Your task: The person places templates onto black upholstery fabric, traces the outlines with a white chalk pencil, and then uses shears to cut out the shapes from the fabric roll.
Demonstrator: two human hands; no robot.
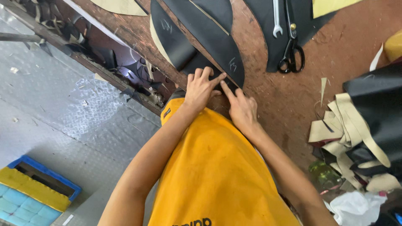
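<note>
Both hands lie flat at the near edge of the brown surface [289, 100]: left hand [200, 88] and right hand [242, 109] press spread fingers on a black curved leather piece [209, 46], gripping nothing. Farther off lie black scissors [292, 52] and a wrench [277, 19].

Head camera, steep downward, close over workbench [293, 100].

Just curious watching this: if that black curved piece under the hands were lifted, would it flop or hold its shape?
The black curved piece would probably droop: it looks thin and lies flat on the workbench. Likely light, too. Both hands, left and right, press its edge.
</note>
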